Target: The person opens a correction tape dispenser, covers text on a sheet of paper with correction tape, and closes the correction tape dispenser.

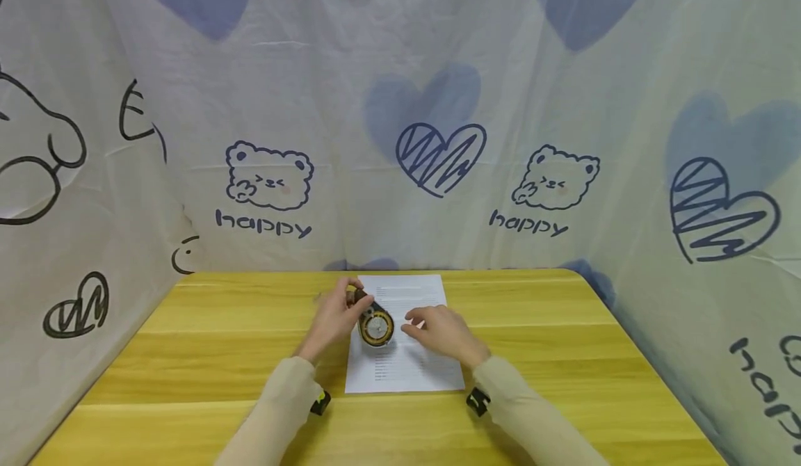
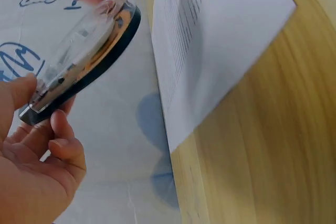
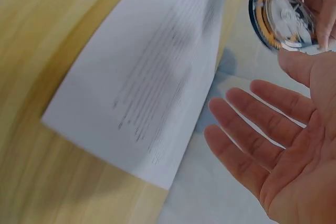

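A correction tape [image 1: 377, 327], teardrop-shaped with a clear cover, dark edge and orange toothed ring round a pale disc, is held above a printed sheet of paper [image 1: 432, 375]. My left hand [image 1: 328, 318] grips its narrow end between thumb and fingers, as the tape [image 2: 86, 51] shows in the left wrist view. Just to the right of it, my right hand [image 1: 443, 330] hovers over the paper with relaxed, slightly bent fingers. In the right wrist view that hand [image 3: 289, 145] has its palm showing and fingers spread, holding nothing, with the thumb tip close to the tape's edge.
The paper lies on a yellow wood-grain table [image 1: 219, 355]. Behind and at both sides hangs a pale cloth [image 1: 350, 104] printed with hearts, bears and lettering. Dark bands [image 1: 478, 401] sit at the wrists, over light sleeves [image 1: 526, 410].
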Motion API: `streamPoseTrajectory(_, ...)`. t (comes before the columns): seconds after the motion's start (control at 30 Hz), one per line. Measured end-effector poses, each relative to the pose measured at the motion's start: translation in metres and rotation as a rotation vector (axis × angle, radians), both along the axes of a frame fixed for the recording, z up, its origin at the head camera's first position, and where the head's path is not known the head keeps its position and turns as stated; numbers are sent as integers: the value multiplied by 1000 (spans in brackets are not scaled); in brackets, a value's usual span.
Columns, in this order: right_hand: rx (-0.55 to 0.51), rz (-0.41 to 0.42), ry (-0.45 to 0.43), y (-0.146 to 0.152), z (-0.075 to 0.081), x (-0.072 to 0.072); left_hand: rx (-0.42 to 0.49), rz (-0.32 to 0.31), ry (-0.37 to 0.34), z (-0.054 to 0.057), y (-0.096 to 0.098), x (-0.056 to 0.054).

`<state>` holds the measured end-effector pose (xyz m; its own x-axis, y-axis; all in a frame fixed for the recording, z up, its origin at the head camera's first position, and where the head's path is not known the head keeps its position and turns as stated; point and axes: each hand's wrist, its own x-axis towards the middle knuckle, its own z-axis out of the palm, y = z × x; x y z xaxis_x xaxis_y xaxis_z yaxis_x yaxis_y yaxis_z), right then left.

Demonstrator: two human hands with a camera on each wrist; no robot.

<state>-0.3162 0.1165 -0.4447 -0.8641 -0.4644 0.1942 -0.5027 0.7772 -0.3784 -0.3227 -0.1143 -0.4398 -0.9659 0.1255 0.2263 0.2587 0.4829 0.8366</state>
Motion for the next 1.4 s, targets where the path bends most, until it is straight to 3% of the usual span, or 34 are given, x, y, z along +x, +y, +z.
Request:
streamPoseTrajectory(0.37,-94,8,10,-9,-1,-3,113,-72,62,1,14,1)
streamPoseTrajectory(0.5,-212,22,-16,-7,-2,-5,108,-101,71,-1,15,-1)
streamPoseTrajectory(0.7,-449,45,-180,-3,-4,-7,105,-135,23,-3,15,0)
streamPoseTrajectory(1.0,-606,54,-307,-4,-7,-6,263,-172,-91,-3,14,0)
streamPoseTrajectory(1.13,-645,59,-344,-2,-6,-6,311,-198,-115,-2,11,-1)
streamPoseTrajectory(1.4,-620,115,-349,3,-4,-5,276,-332,-140,-1,1,-2)
